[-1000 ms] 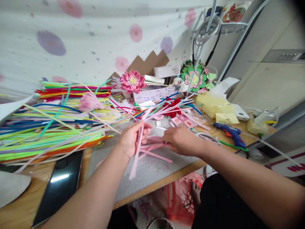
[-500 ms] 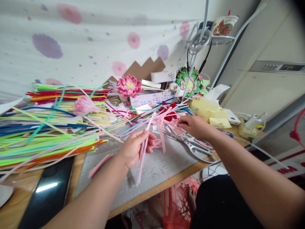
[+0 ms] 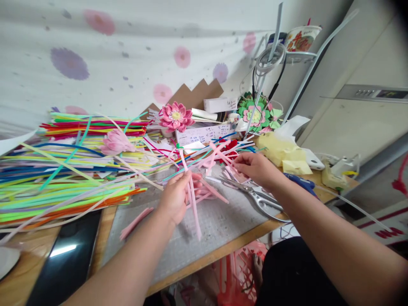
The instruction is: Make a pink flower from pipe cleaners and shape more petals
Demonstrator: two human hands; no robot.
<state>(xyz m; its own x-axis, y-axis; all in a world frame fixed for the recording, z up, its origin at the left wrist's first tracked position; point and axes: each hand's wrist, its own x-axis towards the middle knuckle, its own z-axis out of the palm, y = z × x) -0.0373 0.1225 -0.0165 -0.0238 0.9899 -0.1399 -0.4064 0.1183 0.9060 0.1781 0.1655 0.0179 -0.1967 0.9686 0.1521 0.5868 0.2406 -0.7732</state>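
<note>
Pale pink pipe cleaners (image 3: 194, 208) are gripped between the thumb and fingers of my left hand (image 3: 175, 197), above a grey cutting mat (image 3: 172, 250). They cross one another, with one long end pointing down toward me. My right hand (image 3: 255, 168) is closed in a pinch where a pink strip (image 3: 219, 153) meets its fingertips; the exact hold is partly hidden. Large metal scissors (image 3: 263, 204) lie just below that hand, over more pink pieces. A small bundle of short pink pipe cleaners (image 3: 135, 223) rests on the mat left of my left hand.
Piles of coloured pipe cleaners (image 3: 63, 170) cover the left side, with a light pink flower (image 3: 117, 142) on top. A finished pink flower (image 3: 176, 117) stands at the back. A blue-handled tool (image 3: 301, 185) and yellow packaging (image 3: 276, 148) lie right. A dark glossy panel (image 3: 63, 259) is front left.
The pipe cleaners in my left hand have turned, their lower end swinging right. A pink strip beside that hand now slants to the right. My right hand has shifted slightly left.
</note>
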